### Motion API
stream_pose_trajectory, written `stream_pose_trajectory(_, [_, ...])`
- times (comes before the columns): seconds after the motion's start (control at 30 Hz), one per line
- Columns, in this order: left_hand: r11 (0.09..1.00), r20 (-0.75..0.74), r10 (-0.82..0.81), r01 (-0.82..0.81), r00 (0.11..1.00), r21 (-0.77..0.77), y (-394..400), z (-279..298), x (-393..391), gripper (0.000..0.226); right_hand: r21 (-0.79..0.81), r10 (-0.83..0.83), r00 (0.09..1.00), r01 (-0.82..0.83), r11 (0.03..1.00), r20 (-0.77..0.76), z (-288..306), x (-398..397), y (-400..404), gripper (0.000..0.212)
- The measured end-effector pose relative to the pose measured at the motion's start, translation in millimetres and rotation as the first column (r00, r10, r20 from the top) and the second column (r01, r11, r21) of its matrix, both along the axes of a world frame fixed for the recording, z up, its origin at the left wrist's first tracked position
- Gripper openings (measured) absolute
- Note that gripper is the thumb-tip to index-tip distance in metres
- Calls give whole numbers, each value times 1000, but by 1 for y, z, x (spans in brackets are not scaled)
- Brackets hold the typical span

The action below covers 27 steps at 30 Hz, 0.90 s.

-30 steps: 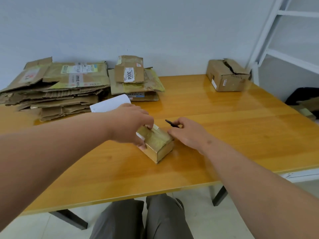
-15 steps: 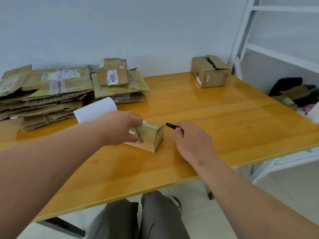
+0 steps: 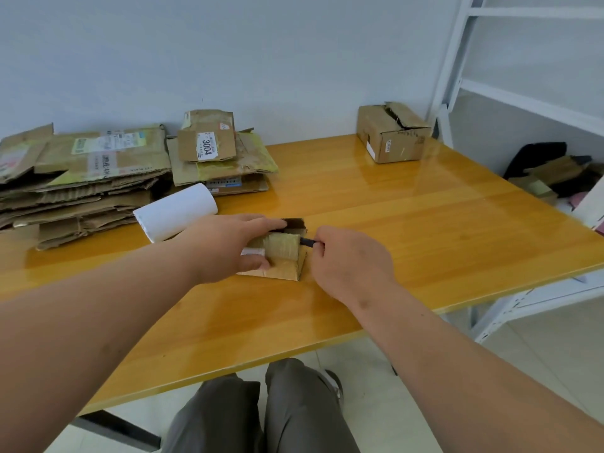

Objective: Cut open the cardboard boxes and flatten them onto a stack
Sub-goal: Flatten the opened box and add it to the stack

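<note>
My left hand clamps the small taped box near the table's middle; my right hand pinches a dark cutter, probably at its right seam. Light, stiff cardboard, slick tape: grip the sides.

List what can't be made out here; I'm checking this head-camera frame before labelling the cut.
- Tool: only a dark stub shows in the head view; the right hand hides the rest.
- Small box: its left side is under the left hand.
- Flattened stack: cut off by the left frame edge.
- Label print: too small, apart from "3004".
</note>
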<state>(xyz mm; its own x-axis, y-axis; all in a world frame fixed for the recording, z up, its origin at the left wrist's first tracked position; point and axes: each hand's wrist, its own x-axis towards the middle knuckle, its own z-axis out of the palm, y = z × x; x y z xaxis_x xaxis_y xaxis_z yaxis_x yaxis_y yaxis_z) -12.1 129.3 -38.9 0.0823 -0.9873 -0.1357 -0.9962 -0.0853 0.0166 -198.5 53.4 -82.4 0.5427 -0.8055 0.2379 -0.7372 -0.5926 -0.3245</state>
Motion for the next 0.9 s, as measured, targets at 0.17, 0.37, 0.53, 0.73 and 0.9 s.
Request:
stream_pose_trajectory(0.17, [999, -11, 10, -10, 1000, 40, -4, -3, -2, 60, 209, -102, 969, 54, 976, 226, 9, -3, -11, 31])
stream_pose_trajectory(0.37, [991, 85, -47, 57, 995, -120, 0, -10, -7, 48, 520, -52, 954, -115, 847, 296, 19, 21, -30, 36])
stream_pose_trajectory(0.53, [958, 274, -85, 154, 958, -242, 19, -16, -12, 28, 448, 136, 971, -211, 869, 194, 25, 34, -36, 49])
stream_pose_trajectory(0.73, [963, 253, -159, 206, 954, -172, 46, -29, -11, 38, 306, 222, 972, -188, 933, -82, 33, 43, -37, 25])
stream_pose_trajectory(0.9, [906, -365, 275, -367, 890, -210, 54, -9, -6, 55, 302, 167, 986, -154, 941, -17, 31, 50, -32, 21])
